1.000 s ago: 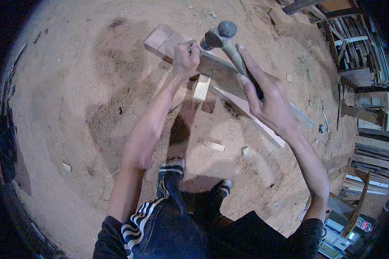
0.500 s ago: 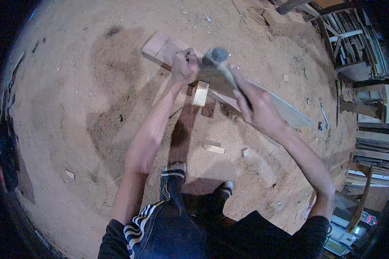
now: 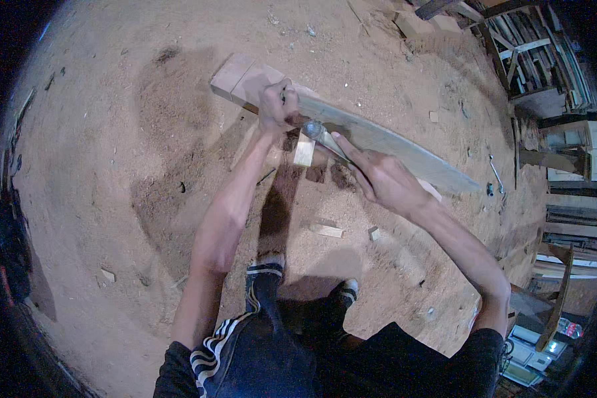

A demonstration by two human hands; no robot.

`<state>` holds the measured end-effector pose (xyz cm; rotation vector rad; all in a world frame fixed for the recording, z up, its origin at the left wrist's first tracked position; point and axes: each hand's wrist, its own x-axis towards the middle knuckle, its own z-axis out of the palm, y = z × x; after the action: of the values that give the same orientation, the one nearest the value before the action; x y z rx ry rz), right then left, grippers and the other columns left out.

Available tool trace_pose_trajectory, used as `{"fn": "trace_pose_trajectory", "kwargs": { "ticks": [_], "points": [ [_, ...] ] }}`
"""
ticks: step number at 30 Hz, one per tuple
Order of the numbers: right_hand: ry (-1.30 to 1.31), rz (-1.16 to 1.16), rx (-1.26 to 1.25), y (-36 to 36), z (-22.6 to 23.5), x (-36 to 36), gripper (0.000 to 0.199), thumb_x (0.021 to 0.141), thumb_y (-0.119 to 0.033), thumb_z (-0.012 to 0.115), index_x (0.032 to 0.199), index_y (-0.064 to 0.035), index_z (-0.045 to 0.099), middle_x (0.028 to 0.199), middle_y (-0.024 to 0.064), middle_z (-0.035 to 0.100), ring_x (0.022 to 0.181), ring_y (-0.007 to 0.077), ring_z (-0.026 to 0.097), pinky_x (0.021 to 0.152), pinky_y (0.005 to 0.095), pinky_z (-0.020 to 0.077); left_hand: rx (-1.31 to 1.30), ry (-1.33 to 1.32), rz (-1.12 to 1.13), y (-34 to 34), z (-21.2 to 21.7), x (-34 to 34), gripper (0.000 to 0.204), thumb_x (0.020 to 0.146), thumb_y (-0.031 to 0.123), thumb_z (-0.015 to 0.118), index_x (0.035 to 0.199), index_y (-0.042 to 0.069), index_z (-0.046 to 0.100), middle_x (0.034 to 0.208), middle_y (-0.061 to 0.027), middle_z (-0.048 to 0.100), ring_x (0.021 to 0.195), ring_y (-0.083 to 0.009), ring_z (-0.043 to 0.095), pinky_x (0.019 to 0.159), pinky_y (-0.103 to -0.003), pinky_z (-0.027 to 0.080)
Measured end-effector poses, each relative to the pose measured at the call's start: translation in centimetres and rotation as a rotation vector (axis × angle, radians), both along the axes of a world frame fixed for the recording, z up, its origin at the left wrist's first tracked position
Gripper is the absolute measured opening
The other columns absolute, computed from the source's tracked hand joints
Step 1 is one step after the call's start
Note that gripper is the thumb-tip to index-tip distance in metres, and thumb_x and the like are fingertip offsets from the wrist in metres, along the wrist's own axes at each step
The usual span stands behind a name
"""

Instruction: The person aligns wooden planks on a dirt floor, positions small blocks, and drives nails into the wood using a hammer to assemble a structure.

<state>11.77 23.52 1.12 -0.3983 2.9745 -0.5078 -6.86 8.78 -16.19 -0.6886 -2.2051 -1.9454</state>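
My right hand (image 3: 388, 179) is closed round the handle of a hammer (image 3: 314, 130), whose round head is down close beside my left hand. My left hand (image 3: 278, 109) is a fist at the wooden board (image 3: 235, 78); what its fingers hold is hidden. The board lies slantwise on the ground, with a line across its far left end. Along it runs a long grey flat piece (image 3: 391, 142) that narrows to the right; I cannot tell whether it is wood or metal. A small pale wood block (image 3: 304, 152) shows just below the hammer head.
Sandy ground spreads all round. Wood offcuts (image 3: 327, 229) lie before my feet, with a small cube (image 3: 374, 233) beside them. A wrench-like tool (image 3: 497, 174) lies at the right. Stacked timber (image 3: 530, 60) and shelving (image 3: 574, 219) line the right side.
The hammer head has come down and to the left, from above the board to beside my left hand. My right hand has lowered with it; my left hand stays at the board.
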Motion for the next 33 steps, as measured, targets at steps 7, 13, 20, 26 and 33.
{"fn": "trace_pose_trajectory", "kwargs": {
  "ticks": [7,13,20,26,33],
  "points": [
    [0.354,0.004,-0.206,-1.9,3.9,-2.1,0.061,0.096,-0.006,0.06,0.153,-0.0015,0.04,0.103,0.0243,0.072,0.071,0.0275,0.071,0.067,0.0417,0.0583,0.054,0.245,0.111,0.0,-1.0,-0.9,0.032,0.092,0.017,0.047,0.067,-0.003,0.052,0.054,-0.0183,0.05,0.049,-0.0329,0.055,0.053,-0.043,0.042],
    [-0.142,-0.221,-0.166,-1.0,-3.1,2.2,0.063,0.094,0.0,0.059,0.153,0.0045,0.036,0.11,0.0268,0.07,0.091,0.0365,0.071,0.078,0.0436,0.0548,0.012,0.153,0.047,0.3,-0.9,-0.3,0.034,0.091,0.019,0.047,0.066,-0.003,0.05,0.056,-0.0188,0.054,0.051,-0.0279,0.058,0.052,-0.043,0.042],
    [0.395,-0.147,-0.272,-4.5,-2.1,4.2,0.063,0.09,-0.002,0.064,0.145,0.0142,0.037,0.08,0.0206,0.064,0.061,0.0265,0.066,0.054,0.0371,0.0513,-0.001,0.296,0.203,-2.9,-0.5,-1.2,0.042,0.096,0.032,0.046,0.065,0.002,0.049,0.056,-0.0094,0.051,0.051,-0.0205,0.051,0.048,-0.038,0.037],
    [0.363,-0.463,-0.299,-3.1,-8.3,10.5,0.056,0.091,-0.008,0.066,0.14,0.0112,0.046,0.078,0.0229,0.065,0.057,0.0275,0.066,0.047,0.0378,0.0499,0.049,0.273,0.08,-0.8,-0.6,1.6,0.057,0.096,0.046,0.04,0.058,0.004,0.044,0.05,-0.0069,0.039,0.045,-0.0193,0.043,0.045,-0.036,0.03],
    [0.412,-0.346,-0.222,-3.3,-14.5,10.7,0.052,0.092,-0.005,0.065,0.14,0.0086,0.05,0.077,0.0204,0.068,0.054,0.0277,0.066,0.047,0.0378,0.0513,0.108,0.242,0.098,-0.7,-3.8,0.8,0.058,0.095,0.048,0.039,0.06,0.003,0.046,0.051,-0.0086,0.046,0.045,-0.0224,0.05,0.047,-0.036,0.037]
  ]
}}
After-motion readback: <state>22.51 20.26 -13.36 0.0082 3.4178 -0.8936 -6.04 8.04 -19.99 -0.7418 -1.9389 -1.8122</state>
